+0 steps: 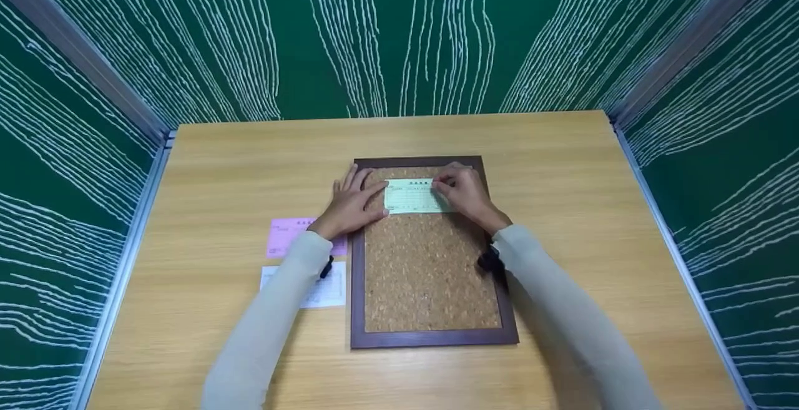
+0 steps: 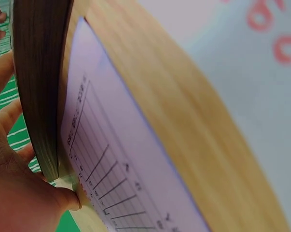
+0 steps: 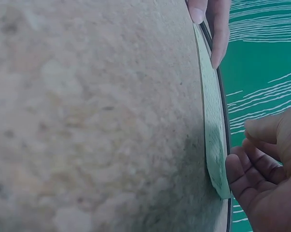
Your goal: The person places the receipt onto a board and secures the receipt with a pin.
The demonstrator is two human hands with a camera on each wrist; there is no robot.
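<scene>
A pale green printed slip lies across the upper part of a cork board with a dark brown wooden frame. My left hand rests with spread fingers over the frame's left side, its thumb and index fingertip at the slip's left edge. Over the slip's right part, my right hand pinches a small red pin between thumb and index finger; only a speck of red shows at the fingertips. In the right wrist view the slip runs along the cork, with the right hand close beside its near end.
Left of the board lie a pink printed slip and, below it, a white printed slip, both partly under the left forearm. The wooden table is bordered by green walls with white wavy lines.
</scene>
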